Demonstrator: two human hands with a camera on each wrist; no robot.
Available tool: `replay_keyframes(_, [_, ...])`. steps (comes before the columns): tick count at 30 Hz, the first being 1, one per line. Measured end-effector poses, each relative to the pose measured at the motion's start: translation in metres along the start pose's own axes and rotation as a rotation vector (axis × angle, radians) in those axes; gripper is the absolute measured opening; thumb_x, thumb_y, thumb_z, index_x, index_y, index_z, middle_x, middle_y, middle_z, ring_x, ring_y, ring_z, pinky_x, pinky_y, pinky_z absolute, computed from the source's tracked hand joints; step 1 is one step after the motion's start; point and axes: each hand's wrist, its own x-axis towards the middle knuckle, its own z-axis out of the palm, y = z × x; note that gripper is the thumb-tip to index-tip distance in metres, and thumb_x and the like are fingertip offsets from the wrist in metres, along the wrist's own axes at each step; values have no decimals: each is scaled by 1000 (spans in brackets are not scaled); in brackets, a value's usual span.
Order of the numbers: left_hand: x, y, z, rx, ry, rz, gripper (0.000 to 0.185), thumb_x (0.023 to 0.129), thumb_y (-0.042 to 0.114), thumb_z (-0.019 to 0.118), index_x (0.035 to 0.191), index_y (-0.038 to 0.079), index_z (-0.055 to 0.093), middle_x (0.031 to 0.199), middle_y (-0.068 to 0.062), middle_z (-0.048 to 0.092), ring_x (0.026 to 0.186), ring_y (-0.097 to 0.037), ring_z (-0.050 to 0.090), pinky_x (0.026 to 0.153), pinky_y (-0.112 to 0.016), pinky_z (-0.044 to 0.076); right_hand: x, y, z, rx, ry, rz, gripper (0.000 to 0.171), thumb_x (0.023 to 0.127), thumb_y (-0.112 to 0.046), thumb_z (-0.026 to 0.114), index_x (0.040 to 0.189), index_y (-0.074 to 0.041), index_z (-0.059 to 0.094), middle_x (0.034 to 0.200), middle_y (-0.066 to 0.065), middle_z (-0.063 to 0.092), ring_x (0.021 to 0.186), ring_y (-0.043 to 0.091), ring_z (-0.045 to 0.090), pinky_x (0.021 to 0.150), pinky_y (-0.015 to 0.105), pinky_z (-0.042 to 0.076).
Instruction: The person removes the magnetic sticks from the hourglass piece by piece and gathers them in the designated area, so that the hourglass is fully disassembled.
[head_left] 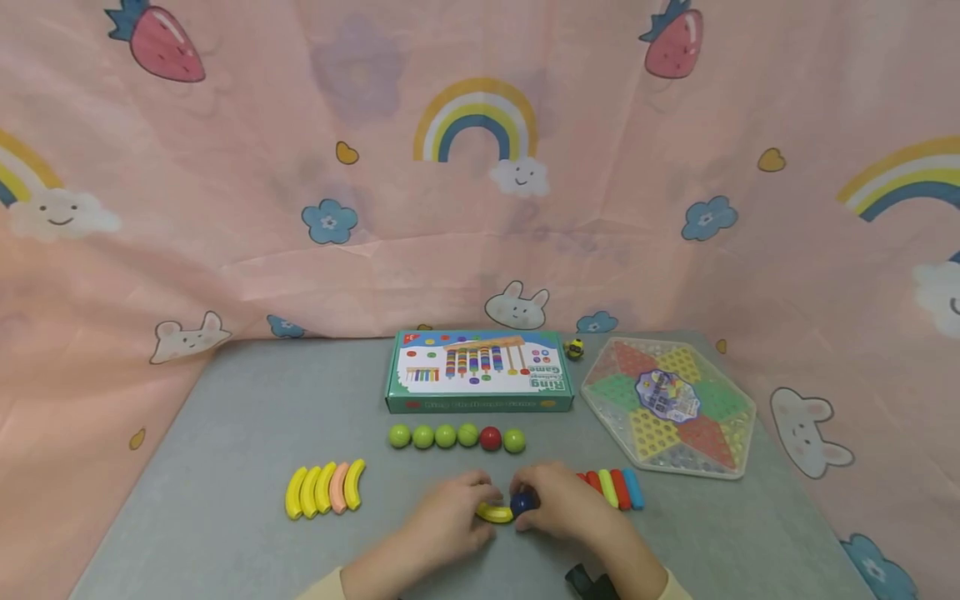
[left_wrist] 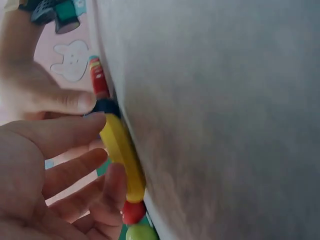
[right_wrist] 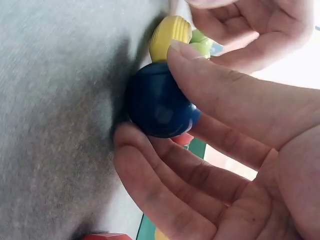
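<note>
Ball [right_wrist: 159,102], dark blue, pinched on table [head_left: 225,517] by right hand [head_left: 562,500], butted against yellow arc [head_left: 495,512] steadied under left hand [head_left: 450,517] fingertips, apparently for alignment.

From the head cam we're looking forward and down over the whole grey table [head_left: 225,500], fairly far back. Both wrist cams are sitting super close, skimming sideways along the tabletop. All three are catching the blue ball [right_wrist: 160,102] next to the yellow curved piece [left_wrist: 120,150].
</note>
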Motion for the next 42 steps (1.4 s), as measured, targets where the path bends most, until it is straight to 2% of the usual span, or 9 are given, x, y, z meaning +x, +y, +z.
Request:
replay_keyframes(6, [3,6,8,15,14,0,20,80,15,83,99,14,77,92,8,66,81,-1,61,74,-21,53,0,1,1,11,-8,14,23,79,-23,86,98,-18,73,87,-7,63,82,13,55,77,38,51])
replay_keyframes(13, [6,6,5,39,6,13,16,78,6,83,90,15,79,89,9,67,81,-3,63,74,-21,53,-3,3,-4,30,-14,56,21,80,-17,85,97,-17,73,93,-3,65,91,18,56,87,49,51])
replay_keyframes(16, [6,5,4,33,-5,-4,17,80,6,81,92,16,79,97,5,68,87,-6,65,78,-23,55,-4,4,-7,27,-12,56,21,79,-16,86,96,-17,73,94,-2,66,92,19,56,89,51,51])
replay_keyframes(20, [6,3,2,19,-3,-39,27,84,7,77,108,18,77,126,-6,64,109,-21,66,93,-36,56,-4,5,-8,40,-6,59,24,78,-17,86,98,-17,73,95,-2,66,94,20,56,90,53,50])
replay_keyframes(24, [5,5,2,-56,35,-152,47,82,23,82,124,8,68,128,-12,61,109,-24,64,93,-39,55,-5,6,-8,51,6,80,24,78,-16,87,98,-16,73,95,0,66,93,20,58,89,53,51])
replay_keyframes(27, [6,10,6,-76,67,-251,66,76,46,86,117,-1,64,107,-9,61,89,-17,58,75,-31,53,-5,4,-8,49,16,96,24,78,-17,87,97,-15,73,94,1,66,90,20,59,88,52,52])
replay_keyframes(30, [9,15,10,-41,68,-293,72,70,59,85,103,0,63,92,-5,57,78,-14,50,65,-28,45,-6,4,-9,44,23,103,24,78,-17,87,96,-15,72,92,1,66,87,19,58,86,50,54])
replay_keyframes(37, [12,20,13,41,58,-263,62,70,49,89,99,0,65,88,-5,59,80,-16,50,71,-30,47,-5,4,-8,40,32,101,23,78,-17,87,95,-15,72,89,1,65,86,20,57,84,49,53])
replay_keyframes(42, [7,13,8,-50,36,-204,60,71,39,89,113,1,66,108,-7,65,98,-18,59,87,-35,54,-5,2,-6,32,33,115,24,78,-17,87,96,-15,72,92,2,64,88,21,56,84,50,53])
